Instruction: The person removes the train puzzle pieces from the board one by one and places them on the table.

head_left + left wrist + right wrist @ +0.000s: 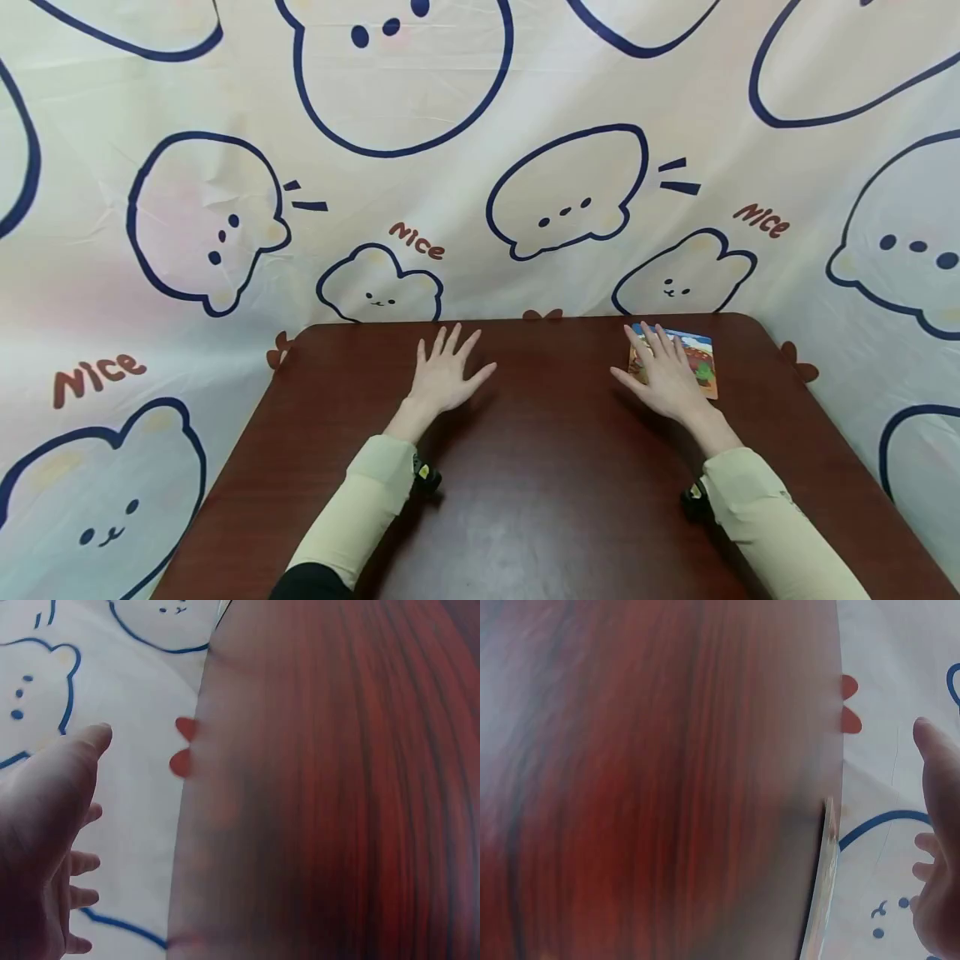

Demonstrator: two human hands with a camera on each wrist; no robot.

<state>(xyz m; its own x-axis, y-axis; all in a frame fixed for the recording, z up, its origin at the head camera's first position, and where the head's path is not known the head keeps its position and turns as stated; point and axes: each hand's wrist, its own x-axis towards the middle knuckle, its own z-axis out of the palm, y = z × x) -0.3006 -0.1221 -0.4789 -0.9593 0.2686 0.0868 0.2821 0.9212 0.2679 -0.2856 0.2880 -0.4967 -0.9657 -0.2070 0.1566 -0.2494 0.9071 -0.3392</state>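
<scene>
In the head view my left hand (442, 375) is held over the far left part of the brown table, its fingers spread and nothing in them. The left wrist view shows the thumb (75, 754) and fingertips of that hand, apart from the table. My right hand (666, 375) is spread above a colourful picture board (705, 367) at the far right of the table, covering part of it. The right wrist view shows the board's thin edge (823, 892) lying on the tabletop, with the right hand (941, 825) raised apart from it.
The dark brown wooden table (525, 467) reaches back to a white cloth (570, 92) printed with blue-outlined cartoon animals, which hangs behind and at both sides. Dark wrist cameras (426, 475) sit below the pale green cuffs.
</scene>
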